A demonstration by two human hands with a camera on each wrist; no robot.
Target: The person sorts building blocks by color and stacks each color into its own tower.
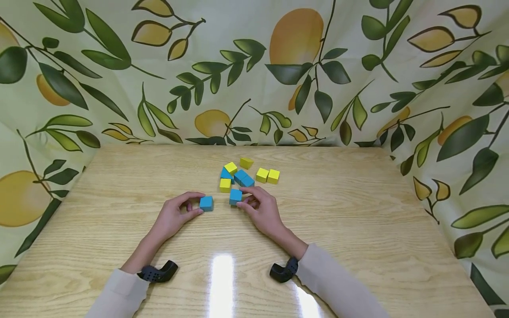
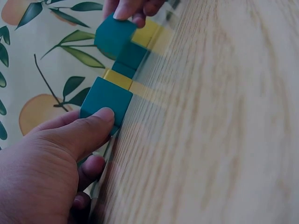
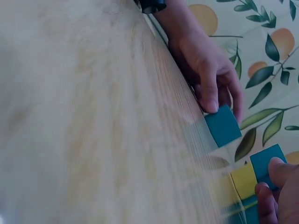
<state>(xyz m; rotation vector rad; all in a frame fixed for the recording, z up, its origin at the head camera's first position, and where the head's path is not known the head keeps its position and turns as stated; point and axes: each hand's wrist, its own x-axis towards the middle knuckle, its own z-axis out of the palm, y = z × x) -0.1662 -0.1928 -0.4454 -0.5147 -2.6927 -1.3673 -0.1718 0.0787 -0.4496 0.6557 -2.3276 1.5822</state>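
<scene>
My left hand (image 1: 175, 215) pinches a blue cube (image 1: 206, 203) by its left side, thumb at the front and fingers behind. In the left wrist view the thumb presses on the near face of this cube (image 2: 107, 100). My right hand (image 1: 263, 212) holds a second blue cube (image 1: 235, 197) between thumb and fingertips, a short gap to the right of the first. The right wrist view shows the thumb against that cube (image 3: 267, 161), beside a yellow block (image 3: 244, 181). Just behind the right hand's cube sits a yellow cube (image 1: 225, 185), with two adjoining blue blocks (image 1: 244, 178) to its right.
Another yellow cube (image 1: 230, 168) rests at a blue block (image 1: 226, 173) in the cluster. Farther back lies a yellow wedge-like block (image 1: 246, 163). Two yellow cubes (image 1: 267, 176) stand side by side to the right. A patterned cloth (image 1: 254, 128) borders the wooden table (image 1: 338, 198).
</scene>
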